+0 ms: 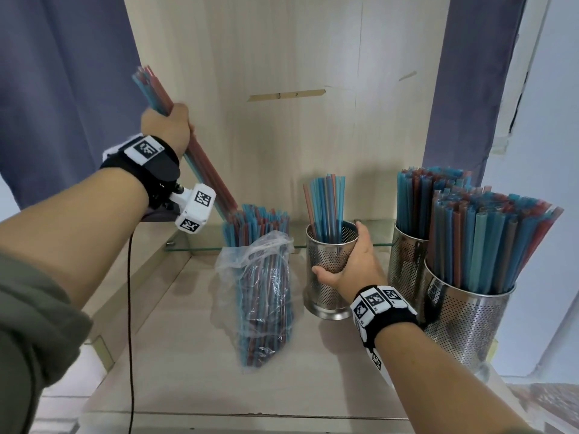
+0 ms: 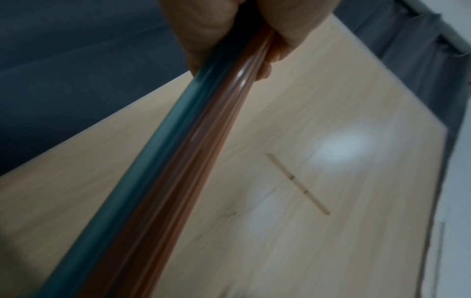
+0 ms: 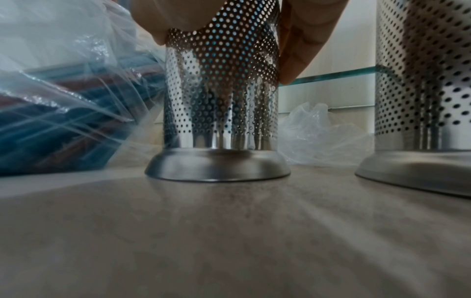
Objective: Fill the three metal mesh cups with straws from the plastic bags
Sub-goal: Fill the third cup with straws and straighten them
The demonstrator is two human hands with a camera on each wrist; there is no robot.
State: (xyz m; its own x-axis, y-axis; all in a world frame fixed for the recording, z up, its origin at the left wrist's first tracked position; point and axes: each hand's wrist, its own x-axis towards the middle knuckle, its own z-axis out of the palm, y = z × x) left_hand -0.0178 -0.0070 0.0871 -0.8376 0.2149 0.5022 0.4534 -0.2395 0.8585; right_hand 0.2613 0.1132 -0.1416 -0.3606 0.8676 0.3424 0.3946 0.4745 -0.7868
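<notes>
Two packed perforated steel cups look done, while the right hand clasps the part-filled third steel cup and the left hand grips a blue-and-red straw bundle rising from the clear plastic bag.

Café/shop prep nook; bulk straws; wood shelf

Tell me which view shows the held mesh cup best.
The head view: it shows the held mesh cup whole, partly filled with straws, in the right hand's grip. The right wrist view shows only its perforated wall and base, close up. The left wrist view does not show it.
</notes>
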